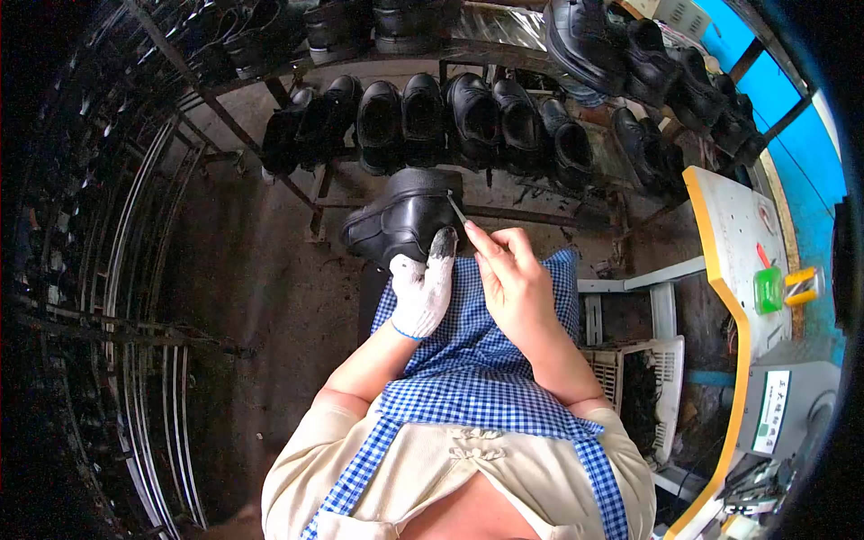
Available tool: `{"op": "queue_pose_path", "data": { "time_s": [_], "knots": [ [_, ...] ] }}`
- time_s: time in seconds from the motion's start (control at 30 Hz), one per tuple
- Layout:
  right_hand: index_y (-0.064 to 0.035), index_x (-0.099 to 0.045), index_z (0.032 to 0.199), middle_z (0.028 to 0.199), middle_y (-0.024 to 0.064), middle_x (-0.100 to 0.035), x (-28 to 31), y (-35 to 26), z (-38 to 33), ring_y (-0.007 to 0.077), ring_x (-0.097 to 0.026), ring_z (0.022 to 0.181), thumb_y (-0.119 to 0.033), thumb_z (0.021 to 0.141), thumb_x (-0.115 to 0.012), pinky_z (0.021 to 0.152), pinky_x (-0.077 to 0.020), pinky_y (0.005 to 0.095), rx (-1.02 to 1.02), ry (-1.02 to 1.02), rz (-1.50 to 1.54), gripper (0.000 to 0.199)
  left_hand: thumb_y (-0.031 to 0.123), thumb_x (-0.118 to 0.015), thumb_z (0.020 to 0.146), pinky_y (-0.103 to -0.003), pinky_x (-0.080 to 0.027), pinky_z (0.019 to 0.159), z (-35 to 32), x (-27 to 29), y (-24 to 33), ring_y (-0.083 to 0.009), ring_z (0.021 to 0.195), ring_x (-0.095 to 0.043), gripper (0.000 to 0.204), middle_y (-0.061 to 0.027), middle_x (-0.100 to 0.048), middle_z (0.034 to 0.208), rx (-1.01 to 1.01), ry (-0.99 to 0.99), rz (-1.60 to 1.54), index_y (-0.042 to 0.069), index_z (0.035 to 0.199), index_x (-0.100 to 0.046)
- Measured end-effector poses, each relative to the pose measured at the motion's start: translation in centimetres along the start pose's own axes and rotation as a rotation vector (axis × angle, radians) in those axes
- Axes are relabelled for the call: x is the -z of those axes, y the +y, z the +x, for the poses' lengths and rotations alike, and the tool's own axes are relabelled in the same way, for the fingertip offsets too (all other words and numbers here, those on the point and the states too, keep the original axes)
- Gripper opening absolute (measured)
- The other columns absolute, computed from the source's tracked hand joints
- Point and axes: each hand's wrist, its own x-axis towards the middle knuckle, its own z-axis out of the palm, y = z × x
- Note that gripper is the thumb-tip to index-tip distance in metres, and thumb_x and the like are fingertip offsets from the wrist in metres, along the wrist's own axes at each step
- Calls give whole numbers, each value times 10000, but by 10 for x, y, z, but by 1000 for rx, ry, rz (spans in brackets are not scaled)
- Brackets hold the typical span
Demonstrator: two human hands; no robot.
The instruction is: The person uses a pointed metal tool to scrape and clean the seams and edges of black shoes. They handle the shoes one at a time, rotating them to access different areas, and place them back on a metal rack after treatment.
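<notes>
Left hand (421, 290) in a stained white glove gripped the glossy black leather shoe (402, 221) while the bare right hand (509, 281) pinched a thin pale stick (456, 210) against its back edge, likely mid-trim, needing steady strokes next.

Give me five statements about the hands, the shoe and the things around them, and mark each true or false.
1. The left hand wears a white glove. True.
2. The right hand is gloved too. False: it is bare.
3. The left hand holds a black shoe. True.
4. The right hand holds a thin tool against the shoe. True.
5. The rack behind holds white shoes. False: the shoes on it are black.
</notes>
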Motion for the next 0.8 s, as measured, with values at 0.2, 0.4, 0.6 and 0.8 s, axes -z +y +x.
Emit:
{"op": "queue_pose_path", "data": {
  "time_s": [0.2,0.4,0.6,0.8],
  "knots": [
    [-184,-575,1333,942,83,-551,-4,1,-1,242,-618,609,-105,888,-645,520,-536,362,3,-4,-41,457,16,-633,918,-261,-508,679,1,-5,-1,-139,786,-658,132,-82,-709,944,-80,69,36,-34,1030,-682],
    [-197,-567,1339,951,74,-550,-7,-1,-5,243,-620,609,-114,884,-646,516,-542,368,-18,-27,-44,469,64,-604,951,-235,-467,635,-1,-5,-7,-81,730,-575,109,-9,-650,887,-147,39,48,37,1053,-632],
    [-180,-572,1329,932,99,-546,-13,5,0,270,-626,653,-82,892,-629,545,-539,378,-36,60,-26,451,44,-580,955,-246,-495,684,-4,-5,-3,-94,813,-601,229,-47,-656,964,-85,-24,138,24,1183,-588],
    [-28,-596,1235,791,105,-547,5,47,31,234,-575,638,-115,918,-633,574,-467,334,-28,227,152,330,85,-576,938,-339,-504,848,-14,-2,4,-218,947,-628,272,-103,-655,1087,-4,-271,74,0,1196,-583]
  ]
}}
